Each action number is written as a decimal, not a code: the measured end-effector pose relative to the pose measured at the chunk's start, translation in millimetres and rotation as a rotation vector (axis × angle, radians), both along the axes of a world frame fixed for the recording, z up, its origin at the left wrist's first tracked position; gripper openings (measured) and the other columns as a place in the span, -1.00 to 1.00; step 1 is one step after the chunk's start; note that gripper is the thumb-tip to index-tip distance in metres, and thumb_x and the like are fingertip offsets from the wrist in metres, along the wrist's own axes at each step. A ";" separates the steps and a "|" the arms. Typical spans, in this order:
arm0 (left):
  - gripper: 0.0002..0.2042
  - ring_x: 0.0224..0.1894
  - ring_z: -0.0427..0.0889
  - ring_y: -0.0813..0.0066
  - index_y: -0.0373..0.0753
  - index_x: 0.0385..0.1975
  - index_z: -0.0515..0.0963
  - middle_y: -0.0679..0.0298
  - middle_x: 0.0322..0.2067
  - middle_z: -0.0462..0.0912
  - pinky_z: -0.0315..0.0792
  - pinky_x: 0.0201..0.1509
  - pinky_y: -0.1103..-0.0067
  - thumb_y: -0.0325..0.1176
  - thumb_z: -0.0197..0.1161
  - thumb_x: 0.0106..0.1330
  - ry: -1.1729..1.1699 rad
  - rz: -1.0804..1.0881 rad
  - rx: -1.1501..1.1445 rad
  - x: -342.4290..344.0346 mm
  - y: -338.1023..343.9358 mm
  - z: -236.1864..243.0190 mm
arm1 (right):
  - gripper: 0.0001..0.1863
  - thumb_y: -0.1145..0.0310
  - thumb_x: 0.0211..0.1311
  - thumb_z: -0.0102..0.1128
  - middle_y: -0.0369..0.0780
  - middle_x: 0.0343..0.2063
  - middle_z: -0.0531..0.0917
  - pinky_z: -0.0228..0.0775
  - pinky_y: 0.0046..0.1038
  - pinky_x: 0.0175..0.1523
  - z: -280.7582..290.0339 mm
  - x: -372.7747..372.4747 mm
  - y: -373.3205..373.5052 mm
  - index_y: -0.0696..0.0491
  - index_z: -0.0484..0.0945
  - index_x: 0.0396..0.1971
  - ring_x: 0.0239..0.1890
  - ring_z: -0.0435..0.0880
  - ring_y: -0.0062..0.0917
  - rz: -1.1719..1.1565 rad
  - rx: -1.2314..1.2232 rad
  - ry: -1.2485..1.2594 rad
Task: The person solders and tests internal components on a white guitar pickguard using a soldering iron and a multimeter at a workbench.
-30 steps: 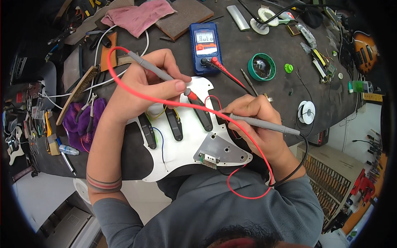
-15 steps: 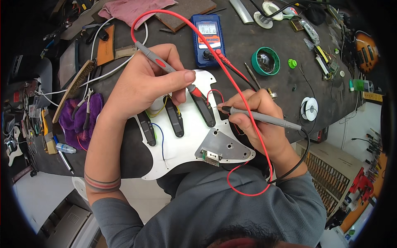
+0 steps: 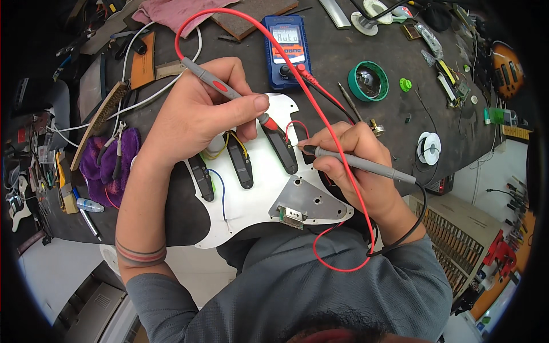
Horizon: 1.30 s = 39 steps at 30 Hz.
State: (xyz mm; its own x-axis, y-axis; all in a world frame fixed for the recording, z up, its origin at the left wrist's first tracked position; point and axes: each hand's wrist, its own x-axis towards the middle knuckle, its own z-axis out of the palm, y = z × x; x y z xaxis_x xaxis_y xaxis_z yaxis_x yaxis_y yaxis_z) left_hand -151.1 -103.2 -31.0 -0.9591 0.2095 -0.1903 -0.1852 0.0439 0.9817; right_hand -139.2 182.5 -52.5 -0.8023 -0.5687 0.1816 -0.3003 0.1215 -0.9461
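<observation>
Left hand (image 3: 194, 114) fingers pinch red probe (image 3: 220, 87) on pickup (image 3: 283, 150) | right hand (image 3: 354, 166) fingers grip black probe (image 3: 357, 163) | risk: tips likely slip off small contacts, red lead (image 3: 320, 108) may snag and tug pickguard (image 3: 257, 194) on counter (image 3: 389, 123).

A white guitar pickguard (image 3: 257, 194) lies upside down at the table edge, with three black pickups and a metal plate. The red-tipped probe (image 3: 229, 91) and the black-tipped probe (image 3: 354, 163) touch the pickup nearest the plate.

Multimeter (image 3: 287, 50) lies behind pickguard (image 3: 257, 200); solder spool (image 3: 428, 148) to its right.
</observation>
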 end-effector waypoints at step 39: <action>-0.72 -0.53 0.69 0.63 -0.18 -0.42 0.41 0.31 -0.61 0.67 0.61 0.32 0.33 -0.41 0.44 0.43 0.029 -0.002 -0.045 2.1 1.5 0.0 | -0.66 0.29 0.27 0.60 -0.11 -0.20 0.81 0.70 -0.35 -0.19 1.5 0.6 -3.6 0.13 0.58 -0.22 -0.21 0.88 -0.28 -0.006 0.076 0.130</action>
